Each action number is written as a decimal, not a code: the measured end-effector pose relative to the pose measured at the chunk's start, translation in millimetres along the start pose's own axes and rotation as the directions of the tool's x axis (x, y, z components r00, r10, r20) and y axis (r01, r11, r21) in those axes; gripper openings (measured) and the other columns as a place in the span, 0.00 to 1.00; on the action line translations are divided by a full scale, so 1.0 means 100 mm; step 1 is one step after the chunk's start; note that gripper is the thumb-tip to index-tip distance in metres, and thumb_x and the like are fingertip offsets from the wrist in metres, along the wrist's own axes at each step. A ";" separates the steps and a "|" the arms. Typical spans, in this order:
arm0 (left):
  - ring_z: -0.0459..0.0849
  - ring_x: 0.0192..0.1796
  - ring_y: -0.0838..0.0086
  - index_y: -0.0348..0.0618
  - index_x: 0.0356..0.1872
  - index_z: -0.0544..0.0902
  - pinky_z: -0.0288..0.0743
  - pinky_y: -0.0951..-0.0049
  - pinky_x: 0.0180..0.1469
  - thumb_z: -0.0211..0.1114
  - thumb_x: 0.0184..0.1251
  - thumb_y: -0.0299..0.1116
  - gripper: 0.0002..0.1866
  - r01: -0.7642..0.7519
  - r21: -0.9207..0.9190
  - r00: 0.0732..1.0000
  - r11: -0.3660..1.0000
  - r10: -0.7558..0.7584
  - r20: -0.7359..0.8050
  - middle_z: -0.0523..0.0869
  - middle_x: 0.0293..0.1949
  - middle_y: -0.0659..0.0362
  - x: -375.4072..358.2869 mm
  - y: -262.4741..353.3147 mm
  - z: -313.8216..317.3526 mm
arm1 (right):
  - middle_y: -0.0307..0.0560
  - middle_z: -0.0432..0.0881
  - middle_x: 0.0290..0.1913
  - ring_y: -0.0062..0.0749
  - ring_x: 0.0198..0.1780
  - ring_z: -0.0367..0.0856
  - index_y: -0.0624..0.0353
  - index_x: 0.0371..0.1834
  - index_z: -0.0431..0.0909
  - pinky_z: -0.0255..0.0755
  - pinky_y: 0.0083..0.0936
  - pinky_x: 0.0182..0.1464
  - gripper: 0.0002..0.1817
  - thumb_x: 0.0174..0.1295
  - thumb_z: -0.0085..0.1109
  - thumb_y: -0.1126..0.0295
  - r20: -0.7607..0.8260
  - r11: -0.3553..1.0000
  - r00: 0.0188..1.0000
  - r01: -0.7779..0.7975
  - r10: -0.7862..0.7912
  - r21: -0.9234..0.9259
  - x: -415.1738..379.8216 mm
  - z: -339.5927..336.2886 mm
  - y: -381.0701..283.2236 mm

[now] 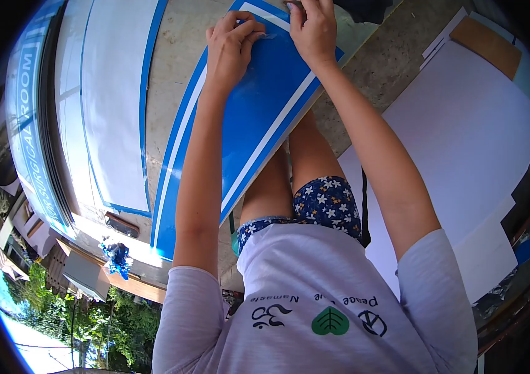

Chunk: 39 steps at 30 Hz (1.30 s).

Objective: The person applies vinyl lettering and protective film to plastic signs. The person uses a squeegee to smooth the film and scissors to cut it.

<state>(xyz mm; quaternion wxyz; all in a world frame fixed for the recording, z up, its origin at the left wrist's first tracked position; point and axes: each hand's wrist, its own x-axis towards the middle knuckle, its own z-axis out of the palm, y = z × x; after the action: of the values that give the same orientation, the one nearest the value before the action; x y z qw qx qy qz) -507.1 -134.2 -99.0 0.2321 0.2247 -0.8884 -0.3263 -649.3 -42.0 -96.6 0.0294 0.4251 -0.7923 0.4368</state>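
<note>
A long blue panel (246, 124) with white border stripes lies slanted in front of me, over my thighs. My left hand (232, 53) rests on its upper part with fingers bent and pinched together. By those fingertips a small wrinkled piece of clear film (267, 37) catches the light, and they seem to grip it. At the panel's upper right, my right hand (315, 32) is curled with thumb and fingers close together. The view's top edge cuts off its fingertips, so what they hold is hidden.
Left stand a blue-edged white panel (115, 100) and a sign reading "SURGICAL ROOM" (26, 106). A phone-like dark object (121, 225) and crumpled blue film (116, 257) lie near the table edge. Large white sheets (464, 143) and a brown piece (486, 47) are at right.
</note>
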 end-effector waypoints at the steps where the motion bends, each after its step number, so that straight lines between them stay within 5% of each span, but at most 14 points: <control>1: 0.78 0.47 0.67 0.49 0.34 0.87 0.63 0.66 0.50 0.66 0.62 0.31 0.03 -0.004 0.000 1.000 1.000 0.004 0.000 0.82 0.44 0.64 0.01 -0.01 -0.02 | 0.52 0.73 0.43 0.47 0.43 0.77 0.62 0.41 0.78 0.73 0.36 0.44 0.05 0.66 0.54 0.75 0.003 1.000 1.000 -0.009 0.009 0.016 0.00 0.01 0.00; 10: 0.79 0.47 0.71 0.47 0.37 0.86 0.58 0.68 0.49 0.62 0.65 0.29 0.05 0.019 -0.068 0.986 0.997 -0.008 0.164 0.83 0.44 0.65 0.03 -0.03 -0.14 | 0.52 0.73 0.44 0.48 0.45 0.77 0.61 0.42 0.77 0.72 0.37 0.46 0.05 0.67 0.53 0.75 0.019 0.999 0.999 -0.030 0.029 0.015 -0.02 0.03 -0.01; 18: 0.81 0.40 0.75 0.51 0.36 0.86 0.55 0.68 0.57 0.57 0.71 0.31 0.09 0.162 -0.274 0.942 0.948 -0.065 0.330 0.88 0.33 0.66 0.04 -0.04 -0.20 | 0.52 0.72 0.44 0.49 0.46 0.76 0.62 0.42 0.76 0.71 0.38 0.48 0.05 0.67 0.53 0.75 0.016 0.999 0.999 -0.029 0.029 0.035 -0.02 0.04 0.00; 28: 0.77 0.33 0.76 0.49 0.35 0.83 0.53 0.69 0.58 0.56 0.73 0.33 0.08 0.140 -0.257 0.949 0.956 -0.055 0.311 0.89 0.33 0.67 0.03 -0.06 -0.17 | 0.53 0.72 0.43 0.50 0.45 0.76 0.62 0.40 0.77 0.71 0.38 0.47 0.05 0.67 0.52 0.74 -0.003 1.000 1.000 -0.014 0.014 0.024 -0.02 0.05 0.01; 32: 0.77 0.33 0.76 0.50 0.38 0.82 0.54 0.65 0.56 0.65 0.66 0.36 0.05 0.108 -0.210 0.973 0.972 -0.060 0.224 0.88 0.32 0.68 0.00 0.08 -0.17 | 0.54 0.73 0.42 0.49 0.45 0.76 0.63 0.39 0.77 0.71 0.38 0.47 0.05 0.68 0.52 0.73 -0.013 0.995 0.998 -0.060 0.061 0.084 -0.02 0.05 0.03; 36: 0.76 0.38 0.76 0.55 0.46 0.85 0.54 0.65 0.58 0.75 0.55 0.40 0.16 0.082 -0.096 0.971 0.992 -0.058 0.232 0.83 0.31 0.69 -0.02 0.16 -0.16 | 0.54 0.73 0.42 0.49 0.44 0.76 0.62 0.39 0.78 0.72 0.38 0.46 0.06 0.68 0.52 0.72 -0.075 0.997 0.997 -0.021 0.027 0.077 -0.01 0.04 0.07; 39: 0.74 0.36 0.76 0.60 0.40 0.89 0.54 0.65 0.55 0.76 0.53 0.40 0.12 -0.021 0.020 0.983 1.000 0.017 0.184 0.76 0.28 0.70 -0.06 0.20 -0.04 | 0.53 0.74 0.42 0.48 0.43 0.77 0.62 0.39 0.78 0.72 0.37 0.45 0.07 0.69 0.52 0.71 -0.101 0.998 0.995 -0.021 0.027 0.054 0.00 0.04 0.09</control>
<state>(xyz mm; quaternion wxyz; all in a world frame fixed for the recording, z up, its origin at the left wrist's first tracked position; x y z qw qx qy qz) -505.0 -118.7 -84.1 0.1498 0.1879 -0.9116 -0.3335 -654.5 -42.5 -105.1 0.0531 0.3935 -0.7829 0.4790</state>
